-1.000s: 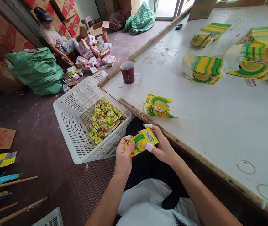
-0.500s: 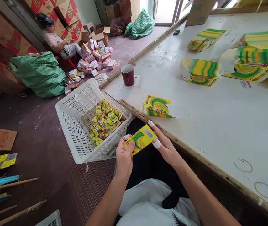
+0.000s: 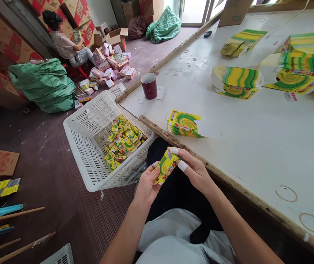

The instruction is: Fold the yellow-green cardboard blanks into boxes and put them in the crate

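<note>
Between my hands, just off the table's near edge, is a small yellow and green carton (image 3: 165, 169) with a barcode, squared out so two of its sides show. My left hand (image 3: 147, 185) grips its lower left end between thumb and fingers. At the upper right end my right hand (image 3: 194, 170) pinches it, with white tape round the fingertips. Below and to the left, a white plastic basket (image 3: 83, 150) holds a heap of similar small cartons (image 3: 125, 141). On the table's edge ahead lies a fanned stack of flat cartons (image 3: 184, 123).
A maroon mug (image 3: 149, 88) stands on the white table (image 3: 234, 146). More stacks of flat cartons (image 3: 238, 82) lie farther right. Across the floor, a seated person (image 3: 65, 46) holds a box beside piled boxes (image 3: 109, 66) and a green sack (image 3: 43, 86).
The carton has gone from flat to opened out and turned, showing a side with lettering. My hands have shifted slightly around it. The seated person has raised a box.
</note>
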Action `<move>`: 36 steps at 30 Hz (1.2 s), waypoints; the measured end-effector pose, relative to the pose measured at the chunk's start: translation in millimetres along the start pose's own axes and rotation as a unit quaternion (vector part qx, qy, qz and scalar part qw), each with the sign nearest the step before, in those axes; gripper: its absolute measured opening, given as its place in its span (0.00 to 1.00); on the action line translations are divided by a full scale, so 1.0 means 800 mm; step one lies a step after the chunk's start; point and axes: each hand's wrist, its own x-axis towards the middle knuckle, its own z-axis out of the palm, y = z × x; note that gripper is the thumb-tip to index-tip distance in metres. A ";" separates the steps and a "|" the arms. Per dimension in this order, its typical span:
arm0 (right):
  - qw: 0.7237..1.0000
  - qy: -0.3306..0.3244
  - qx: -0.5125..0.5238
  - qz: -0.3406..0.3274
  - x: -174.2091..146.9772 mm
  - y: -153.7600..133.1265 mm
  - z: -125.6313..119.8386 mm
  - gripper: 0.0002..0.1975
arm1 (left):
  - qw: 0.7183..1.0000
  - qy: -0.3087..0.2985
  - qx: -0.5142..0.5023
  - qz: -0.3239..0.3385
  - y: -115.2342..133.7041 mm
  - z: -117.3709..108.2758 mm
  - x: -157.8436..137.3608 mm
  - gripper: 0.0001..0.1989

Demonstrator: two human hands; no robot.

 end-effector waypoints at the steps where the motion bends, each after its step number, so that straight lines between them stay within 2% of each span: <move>1: 1.000 0.003 -0.013 -0.008 0.000 0.000 0.001 0.19 | 1.000 0.002 -0.002 -0.001 -0.001 0.000 0.000 0.16; 7: 0.998 0.005 -0.059 -0.011 -0.001 0.003 0.002 0.19 | 1.000 0.008 -0.003 -0.017 -0.005 -0.004 0.005 0.15; 13: 0.998 -0.002 -0.054 -0.013 -0.005 0.004 0.001 0.19 | 1.000 0.014 -0.006 -0.006 -0.005 -0.002 0.002 0.15; 21: 1.000 0.000 -0.005 0.007 -0.013 0.013 -0.002 0.16 | 0.998 0.038 0.015 0.044 0.001 0.004 -0.006 0.20; 26: 1.000 -0.024 0.009 -0.002 -0.019 0.016 -0.009 0.16 | 0.994 0.033 0.048 0.093 0.008 0.005 -0.012 0.26; 32: 0.993 -0.066 -0.063 -0.069 -0.021 0.027 -0.016 0.15 | 0.983 0.012 0.097 0.157 0.009 0.005 -0.016 0.34; 36: 0.990 -0.065 -0.093 -0.082 -0.022 0.030 -0.015 0.21 | 0.975 0.002 0.141 0.170 0.005 0.002 -0.013 0.31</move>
